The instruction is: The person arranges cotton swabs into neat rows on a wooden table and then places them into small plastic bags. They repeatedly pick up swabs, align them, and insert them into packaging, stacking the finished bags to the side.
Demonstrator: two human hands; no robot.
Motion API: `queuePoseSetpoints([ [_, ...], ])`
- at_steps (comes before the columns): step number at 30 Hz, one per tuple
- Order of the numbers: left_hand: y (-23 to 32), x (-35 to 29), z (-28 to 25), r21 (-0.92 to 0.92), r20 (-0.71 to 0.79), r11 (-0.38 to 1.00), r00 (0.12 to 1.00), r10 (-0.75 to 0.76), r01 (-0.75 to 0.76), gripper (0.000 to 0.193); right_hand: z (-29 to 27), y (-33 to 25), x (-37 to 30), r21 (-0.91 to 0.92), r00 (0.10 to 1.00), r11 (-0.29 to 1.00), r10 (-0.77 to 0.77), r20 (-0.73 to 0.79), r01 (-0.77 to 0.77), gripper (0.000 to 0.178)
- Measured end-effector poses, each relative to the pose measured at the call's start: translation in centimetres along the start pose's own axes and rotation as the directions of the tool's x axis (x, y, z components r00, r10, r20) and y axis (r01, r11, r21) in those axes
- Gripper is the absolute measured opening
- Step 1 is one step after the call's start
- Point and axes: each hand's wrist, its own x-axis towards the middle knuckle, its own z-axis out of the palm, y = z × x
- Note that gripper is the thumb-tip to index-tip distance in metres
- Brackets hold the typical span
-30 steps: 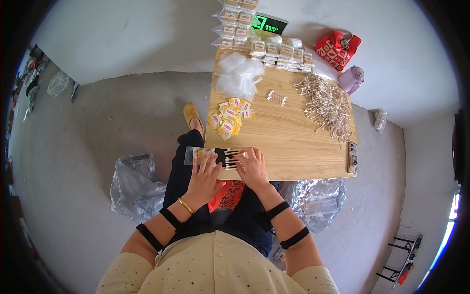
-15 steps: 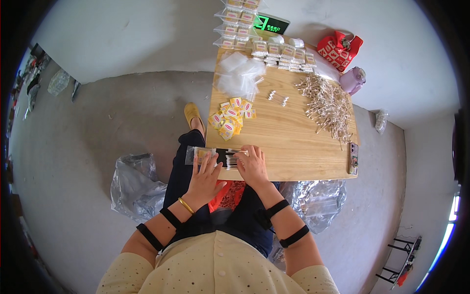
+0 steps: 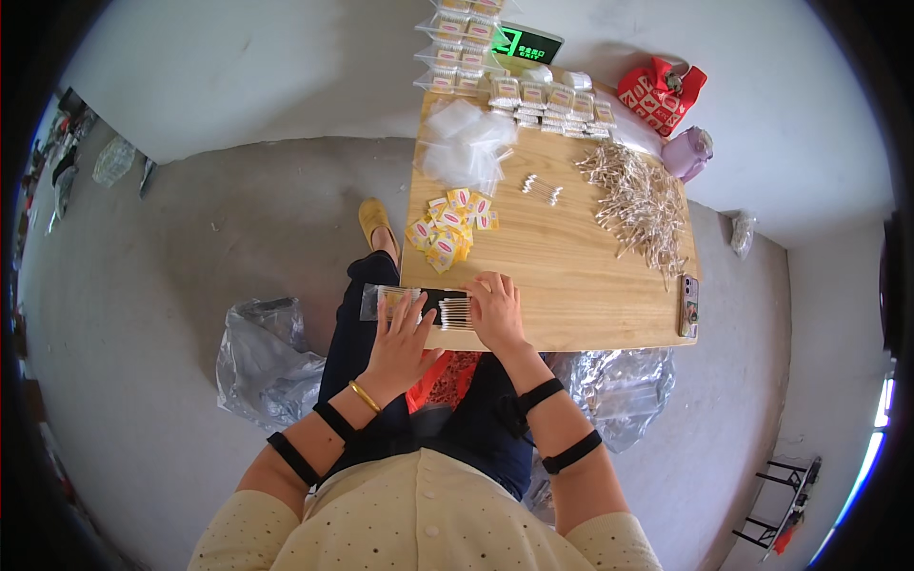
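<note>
My left hand [image 3: 395, 338] lies flat with its fingers spread over a clear plastic bag [image 3: 371, 302] holding cotton swabs and a yellow card, at the table's near left edge. Beside it, on a black strip [image 3: 431, 306], is a row of loose cotton swabs [image 3: 456, 313], laid side by side. My right hand [image 3: 497, 312] is closed at the right end of this row, its fingers bent down and partly hidden. Just beyond the hands is a pile of yellow and white cards [image 3: 446, 238].
Clear empty bags [image 3: 466, 143] lie at the back left. A big heap of swabs [image 3: 638, 205] covers the right side; a few swabs [image 3: 542, 190] lie mid-table. Packed swab bags [image 3: 547, 100] are stacked behind. A phone [image 3: 688, 306], purple bottle [image 3: 687, 154] and red bag [image 3: 662, 95] stand right.
My right hand has shifted slightly, and more of the swab row shows to its left. The left hand has hardly moved.
</note>
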Motion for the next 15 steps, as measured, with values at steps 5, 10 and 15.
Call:
queuePoseSetpoints([
  [5,0.4,2.6,0.3,-0.018,0.004,1.0,1.0,-0.004,0.004,0.069,-1.1,0.8,-0.9,0.051,0.999,0.998,0.031,0.04,-0.034,0.031],
  [10,0.9,4.6,2.1,0.104,-0.017,0.994,0.999,0.046,-0.044,0.075,-1.9,1.0,-3.5,0.034,0.992,0.999,0.012,0.122,-0.016,0.07],
  [15,0.5,3.8,3.5,0.167,-0.022,0.98,0.994,0.11,-0.105,0.082,-1.3,0.2,-4.9,-0.093,0.977,0.995,-0.023,0.211,0.043,0.091],
])
